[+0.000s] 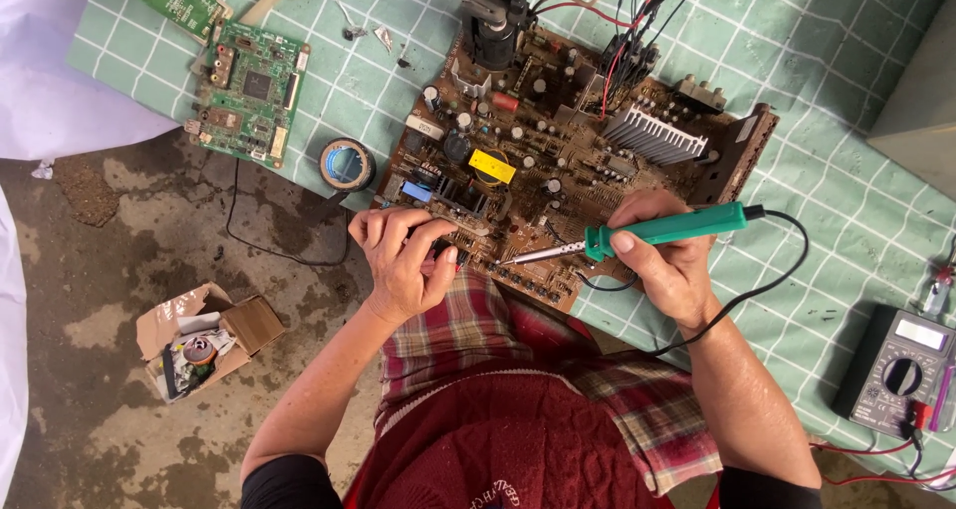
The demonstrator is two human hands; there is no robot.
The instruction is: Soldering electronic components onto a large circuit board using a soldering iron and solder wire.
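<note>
Torn cardboard box (204, 336) on the floor at eight o'clock. Right hand (665, 260) grips a green soldering iron (652, 230) (pen-style); left hand (405, 260) curls, pinching the brown circuit board's (558, 140) near edge, centre.

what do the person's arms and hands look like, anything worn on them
Both hands, the left hand and the right hand, are bare: no gloves, and no rings or watch that I can make out. The forearms are uncovered too. Dark sleeves are pushed up to about the elbows on both arms, showing only at the bottom edge of the view.
</note>
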